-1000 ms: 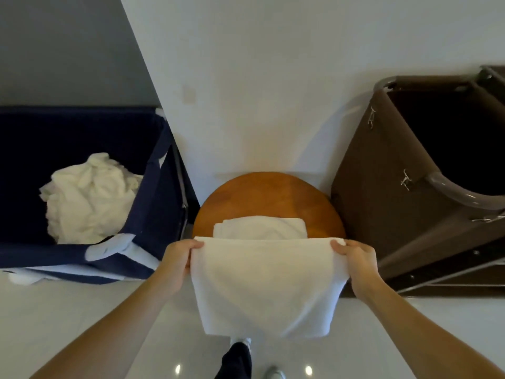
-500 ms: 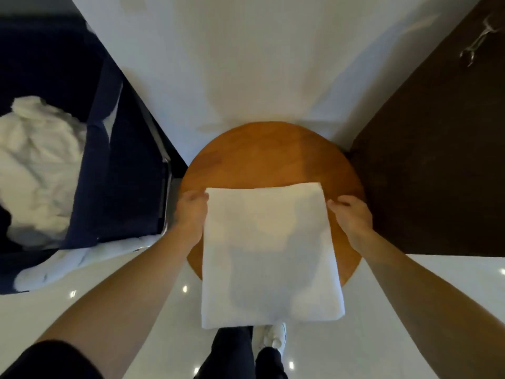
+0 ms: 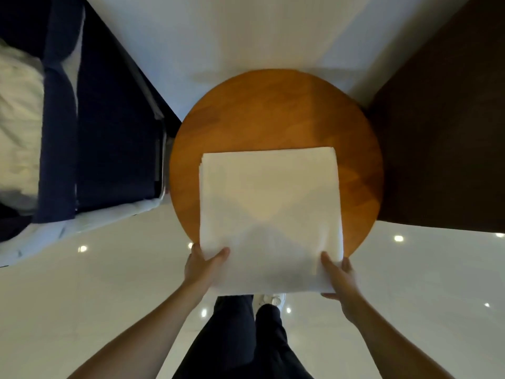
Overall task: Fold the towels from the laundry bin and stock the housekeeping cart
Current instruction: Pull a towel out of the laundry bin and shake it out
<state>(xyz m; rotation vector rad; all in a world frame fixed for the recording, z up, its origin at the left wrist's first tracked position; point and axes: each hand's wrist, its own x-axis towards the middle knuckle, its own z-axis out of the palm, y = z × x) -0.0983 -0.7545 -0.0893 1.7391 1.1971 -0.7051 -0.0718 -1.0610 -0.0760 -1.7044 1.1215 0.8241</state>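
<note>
A white folded towel [image 3: 269,203] lies flat on the round wooden table [image 3: 276,105], its near end hanging over the table's front edge. My left hand [image 3: 203,265] pinches the towel's near left corner, thumb on top. My right hand [image 3: 337,274] grips the near right corner, thumb on top and fingers beneath. At the left stands the navy laundry bin [image 3: 109,149] with crumpled white towels [image 3: 17,127] inside. The dark brown housekeeping cart [image 3: 442,149] stands at the right.
A white wall [image 3: 259,31] rises behind the table. The glossy white floor [image 3: 95,296] spreads around my dark trouser legs [image 3: 240,340] and a white shoe [image 3: 270,299]. A pale cloth [image 3: 82,228] hangs along the bin's lower edge.
The towel was laid down on the table, covering the earlier folded one. Both hands slid from its far corners to its near corners. The view tipped further downward.
</note>
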